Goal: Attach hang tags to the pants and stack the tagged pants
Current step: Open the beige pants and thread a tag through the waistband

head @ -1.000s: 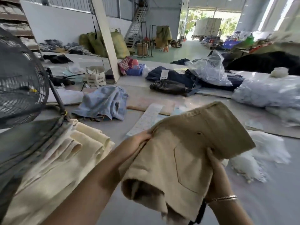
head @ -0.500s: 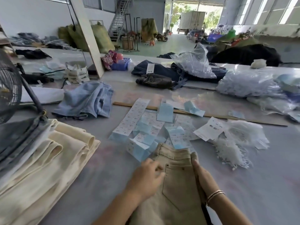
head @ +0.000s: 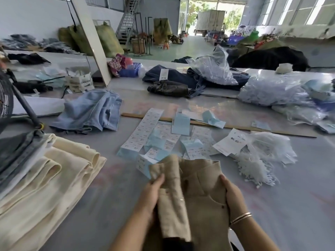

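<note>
Bright daylight from the far doorway [head: 210,17] and right-hand windows [head: 297,9], soft blur, wide-angle edge bending

Pants in hand [head: 197,194]: tan/khaki, plain, no pattern. Folded stack [head: 54,178] at left: cream, w/ grey denim on top. Hang tags [head: 180,124]: pale blue; sticker strips [head: 145,129] white w/ small dark and red print. Crumpled jeans [head: 90,111]: light blue. Tag fasteners [head: 253,169]: white. Table [head: 299,205]: grey w/ faint pink smears. Bracelet [head: 241,217]: gold-tone.
</note>
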{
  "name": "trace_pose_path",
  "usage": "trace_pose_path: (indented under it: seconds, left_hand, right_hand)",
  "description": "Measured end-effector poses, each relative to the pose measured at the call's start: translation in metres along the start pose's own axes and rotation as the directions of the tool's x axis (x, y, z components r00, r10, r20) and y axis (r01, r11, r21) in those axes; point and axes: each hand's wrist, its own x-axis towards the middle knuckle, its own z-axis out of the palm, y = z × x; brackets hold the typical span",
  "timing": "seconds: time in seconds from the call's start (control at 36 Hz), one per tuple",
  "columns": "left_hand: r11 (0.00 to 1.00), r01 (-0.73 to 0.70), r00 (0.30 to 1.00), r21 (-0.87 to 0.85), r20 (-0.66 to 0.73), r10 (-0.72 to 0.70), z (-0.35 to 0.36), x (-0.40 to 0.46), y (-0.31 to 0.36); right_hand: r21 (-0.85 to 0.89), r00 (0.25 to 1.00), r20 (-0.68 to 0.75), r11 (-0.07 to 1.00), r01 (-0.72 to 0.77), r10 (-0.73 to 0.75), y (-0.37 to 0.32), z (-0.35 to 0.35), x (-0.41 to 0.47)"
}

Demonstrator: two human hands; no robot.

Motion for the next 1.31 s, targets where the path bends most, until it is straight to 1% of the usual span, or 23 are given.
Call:
trace_pose_path:
  seconds: [0.11,0.19,0.25,0.31,0.33,0.42,0.44,0.5,0.53,0.56,0.61,0.67,0.72,0.81,0.86,0.92,0.97,1.0,1.03,1.08,1.14,1.25,1.31]
  left_hand:
    - [1.000,0.014,0.998,-0.013,0.055,-0.013,-0.049,0.008,0.027]
    - [0.977,-0.061,0.994,0.205,0.102,0.040,-0.077,0.006,0.047]
    - [0.896,-0.112,0.992,0.430,0.098,0.076,-0.085,0.010,0.049]
    - [0.685,-0.155,0.987,0.712,0.085,0.134,-0.081,0.015,0.044]
    - [0.554,-0.165,0.982,0.816,0.086,0.167,-0.076,0.017,0.039]
    - [0.054,-0.099,0.926,0.994,0.072,0.371,-0.055,0.016,0.026]
    - [-0.058,-0.087,0.891,0.994,0.104,0.442,-0.046,0.012,0.024]
    - [-0.141,-0.194,0.798,0.971,0.240,0.552,-0.026,0.004,0.016]
    - [-0.167,-0.253,0.742,0.953,0.302,0.598,-0.016,0.002,0.009]
    - [-0.198,-0.280,0.722,0.939,0.342,0.601,-0.006,0.000,0.002]
    - [-0.239,-0.291,0.757,0.927,0.375,0.536,0.011,-0.005,-0.012]
    - [-0.221,-0.296,0.785,0.929,0.368,0.498,0.019,-0.007,-0.025]
    - [-0.185,-0.270,0.840,0.945,0.325,0.434,0.021,-0.005,-0.035]
    - [-0.175,-0.255,0.849,0.951,0.307,0.431,0.020,0.002,-0.038]
    - [-0.161,-0.330,0.801,0.930,0.366,0.473,0.020,-0.001,-0.029]
    - [-0.197,-0.442,0.666,0.875,0.467,0.581,0.016,-0.003,-0.024]
    - [-0.314,-0.529,0.456,0.788,0.576,0.678,0.008,-0.007,-0.027]
    - [-0.362,-0.557,0.383,0.748,0.618,0.687,0.003,-0.010,-0.030]
    - [-0.379,-0.587,0.361,0.715,0.650,0.669,-0.002,-0.013,-0.032]
    - [-0.375,-0.664,0.371,0.648,0.720,0.587,-0.012,-0.019,-0.039]
    - [-0.325,-0.728,0.415,0.604,0.765,0.493,-0.019,-0.024,-0.042]
    - [-0.164,-0.763,0.511,0.625,0.739,0.439,-0.026,-0.029,-0.044]
    - [-0.156,-0.773,0.499,0.615,0.741,0.450,-0.025,-0.030,-0.044]
  right_hand:
    - [-0.036,0.998,0.023,0.997,-0.065,0.065,-0.019,-0.027,0.015]
    - [-0.206,0.999,-0.019,0.977,-0.052,0.049,-0.034,-0.046,0.031]
    - [-0.353,0.999,-0.035,0.935,0.020,-0.034,-0.037,-0.050,0.041]
    - [-0.500,0.998,-0.008,0.864,0.056,-0.069,-0.033,-0.045,0.045]
    - [-0.603,0.994,0.009,0.792,0.094,-0.112,-0.029,-0.042,0.045]
    - [-0.848,0.936,0.085,0.469,0.248,-0.341,-0.019,-0.030,0.041]
    - [-0.878,0.886,0.138,0.360,0.316,-0.443,-0.017,-0.026,0.037]
    - [-0.848,0.767,0.300,0.210,0.487,-0.567,-0.010,-0.013,0.025]
    - [-0.815,0.729,0.395,0.154,0.559,-0.559,-0.007,-0.006,0.019]
    - [-0.789,0.718,0.479,0.110,0.604,-0.505,-0.002,0.002,0.013]
    - [-0.775,0.742,0.580,0.054,0.630,-0.336,0.009,0.013,0.007]
    - [-0.802,0.778,0.591,-0.045,0.596,-0.215,0.019,0.017,0.006]
    - [-0.810,0.779,0.584,-0.109,0.576,-0.229,0.024,0.016,0.005]
    - [-0.794,0.754,0.593,-0.048,0.607,-0.282,0.024,0.009,0.005]
    - [-0.762,0.722,0.598,0.032,0.647,-0.348,0.020,0.004,0.000]
    - [-0.706,0.639,0.590,0.068,0.705,-0.493,0.017,-0.002,-0.008]
    - [-0.662,0.496,0.579,-0.019,0.749,-0.647,0.018,-0.012,-0.021]
    - [-0.652,0.419,0.597,-0.109,0.750,-0.683,0.021,-0.019,-0.026]
    - [-0.645,0.365,0.624,-0.191,0.740,-0.691,0.025,-0.026,-0.029]
    - [-0.637,0.318,0.659,-0.281,0.718,-0.682,0.034,-0.040,-0.036]
    - [-0.628,0.312,0.681,-0.310,0.714,-0.662,0.042,-0.051,-0.041]
    - [-0.665,0.396,0.684,-0.300,0.684,-0.613,0.050,-0.057,-0.053]
    - [-0.682,0.433,0.673,-0.275,0.678,-0.600,0.047,-0.055,-0.057]
